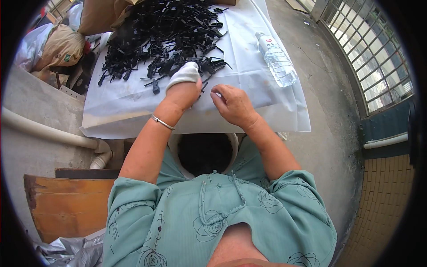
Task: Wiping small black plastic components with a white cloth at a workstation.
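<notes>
a: black plastic clips [164, 40], a big heap of them, lie across the white sheet [249, 66] at the far side of the table. 1 loose clip [155, 86] sits apart from the heap, just beside the left hand [182, 89].

b: what are the hands doing?

a: the left hand has white cloth wrapped over its fingers, which press down at the heap's near edge, curled over the pieces; whether it grips any i cannot tell. the right hand [233, 104] is curled nearly closed, fingertips pinched together on something small, too small to name. a metal bangle [162, 122] sits on the left wrist.

b: and around them?

a: a clear water bottle [276, 60] lies on its side on the sheet, well right of the heap. below the table's near edge, between the forearms, stands a white bucket [204, 153] with dark contents.

b: what might go wrong?

a: i'd guess a small piece could slip from that pinch and miss the bucket, dropping to the concrete. the bottle could also roll off, since the sheet drapes over the edge.
</notes>
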The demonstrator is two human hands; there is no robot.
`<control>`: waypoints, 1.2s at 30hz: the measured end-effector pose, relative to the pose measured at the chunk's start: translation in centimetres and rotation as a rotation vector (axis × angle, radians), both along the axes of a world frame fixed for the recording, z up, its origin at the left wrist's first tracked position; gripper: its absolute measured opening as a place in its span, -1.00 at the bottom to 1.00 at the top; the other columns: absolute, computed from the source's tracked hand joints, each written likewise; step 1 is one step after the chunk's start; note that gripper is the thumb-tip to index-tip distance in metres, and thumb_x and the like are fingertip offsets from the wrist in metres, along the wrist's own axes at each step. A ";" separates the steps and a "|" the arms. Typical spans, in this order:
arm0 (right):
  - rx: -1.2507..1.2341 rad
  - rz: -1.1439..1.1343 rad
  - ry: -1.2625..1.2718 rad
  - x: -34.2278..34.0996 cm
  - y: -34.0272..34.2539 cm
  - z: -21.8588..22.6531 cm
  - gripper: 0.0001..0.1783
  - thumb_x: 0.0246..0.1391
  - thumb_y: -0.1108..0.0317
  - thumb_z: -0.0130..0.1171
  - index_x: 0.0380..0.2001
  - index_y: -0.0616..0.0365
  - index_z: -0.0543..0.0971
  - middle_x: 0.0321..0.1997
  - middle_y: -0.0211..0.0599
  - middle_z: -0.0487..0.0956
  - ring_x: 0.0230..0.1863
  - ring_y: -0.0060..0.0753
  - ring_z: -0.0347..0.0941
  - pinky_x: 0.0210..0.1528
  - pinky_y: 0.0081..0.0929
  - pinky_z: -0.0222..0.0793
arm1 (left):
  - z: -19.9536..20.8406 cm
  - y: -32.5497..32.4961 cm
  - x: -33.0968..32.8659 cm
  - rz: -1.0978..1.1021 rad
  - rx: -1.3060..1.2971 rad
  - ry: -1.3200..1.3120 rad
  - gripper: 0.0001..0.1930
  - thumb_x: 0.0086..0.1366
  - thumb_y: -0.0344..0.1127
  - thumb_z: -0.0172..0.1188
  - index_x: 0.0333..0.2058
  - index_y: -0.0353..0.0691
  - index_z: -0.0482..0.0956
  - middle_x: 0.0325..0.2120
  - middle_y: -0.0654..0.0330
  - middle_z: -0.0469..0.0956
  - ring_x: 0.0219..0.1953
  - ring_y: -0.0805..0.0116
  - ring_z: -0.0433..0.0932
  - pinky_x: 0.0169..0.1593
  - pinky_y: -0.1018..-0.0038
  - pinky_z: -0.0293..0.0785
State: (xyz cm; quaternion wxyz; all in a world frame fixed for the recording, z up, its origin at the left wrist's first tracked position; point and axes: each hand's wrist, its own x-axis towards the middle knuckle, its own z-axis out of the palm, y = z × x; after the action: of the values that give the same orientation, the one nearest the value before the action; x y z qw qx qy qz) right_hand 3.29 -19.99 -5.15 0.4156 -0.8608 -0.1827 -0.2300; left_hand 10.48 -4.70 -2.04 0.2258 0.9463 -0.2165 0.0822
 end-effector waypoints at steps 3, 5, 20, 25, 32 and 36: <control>0.165 0.029 -0.006 -0.6 0.8 1.3 -0.84 -0.07 0.41 0.17 -0.38 0.22 0.48 -0.57 -0.22 0.45 -0.63 -0.35 0.34 -0.54 -0.47 0.27 | -0.4 0.4 -1.0 -0.051 -0.341 -0.238 -0.71 0.11 -0.39 0.03 -0.16 -0.35 0.38 -0.31 -0.06 0.50 -0.25 0.00 0.49 -0.12 0.31 0.40; 0.214 0.044 -0.031 -0.5 1.4 1.6 -0.82 -0.07 0.39 0.20 -0.38 0.22 0.48 -0.59 -0.25 0.44 -0.66 -0.44 0.29 -0.57 -0.53 0.24 | -0.1 0.6 -2.3 -0.026 -0.390 -0.180 -0.70 0.12 -0.41 0.03 -0.15 -0.37 0.37 -0.31 -0.04 0.50 -0.25 0.04 0.51 -0.12 0.34 0.40; 0.328 0.313 0.277 -2.1 1.7 2.8 -0.72 0.15 0.27 -0.01 -0.49 0.29 0.48 -0.62 -0.44 0.42 -0.52 -0.68 0.25 -0.45 -0.61 0.24 | 2.0 2.4 -9.6 -0.094 -0.923 0.458 -0.74 0.13 -0.50 0.05 -0.16 -0.37 0.41 -0.46 0.26 0.49 -0.54 0.64 0.40 -0.50 0.68 0.37; 0.430 0.328 0.384 -2.2 2.9 1.9 -0.71 0.18 0.29 -0.08 -0.51 0.27 0.46 -0.62 -0.42 0.40 -0.53 -0.65 0.23 -0.46 -0.58 0.24 | 0.7 2.3 -9.9 -0.104 -0.722 0.130 -0.74 0.10 -0.48 0.08 -0.19 -0.40 0.44 -0.44 0.15 0.52 -0.45 0.48 0.48 -0.35 0.56 0.43; 0.479 0.206 0.402 -2.6 4.9 0.1 -0.72 0.18 0.32 -0.08 -0.54 0.27 0.44 -0.63 -0.50 0.36 -0.54 -0.67 0.18 -0.48 -0.59 0.21 | 0.2 2.7 -10.3 -0.070 -0.384 -0.200 -0.72 0.06 -0.44 0.08 -0.21 -0.40 0.46 -0.36 -0.05 0.52 -0.32 0.11 0.52 -0.20 0.40 0.43; 0.567 0.322 0.368 -3.1 4.4 0.6 -0.71 0.17 0.32 -0.08 -0.55 0.27 0.44 -0.64 -0.51 0.36 -0.54 -0.69 0.18 -0.48 -0.61 0.20 | 0.5 2.7 -10.6 -0.042 -0.635 0.068 -0.72 0.06 -0.45 0.06 -0.21 -0.39 0.46 -0.36 -0.07 0.51 -0.32 0.03 0.51 -0.20 0.35 0.43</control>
State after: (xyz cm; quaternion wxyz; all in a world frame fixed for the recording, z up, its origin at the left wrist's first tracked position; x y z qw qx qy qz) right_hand 0.24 -15.54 -4.58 0.6941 -0.6989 -0.1669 -0.0445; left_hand -0.11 -2.03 -1.54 0.5188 0.8259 -0.1916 0.1091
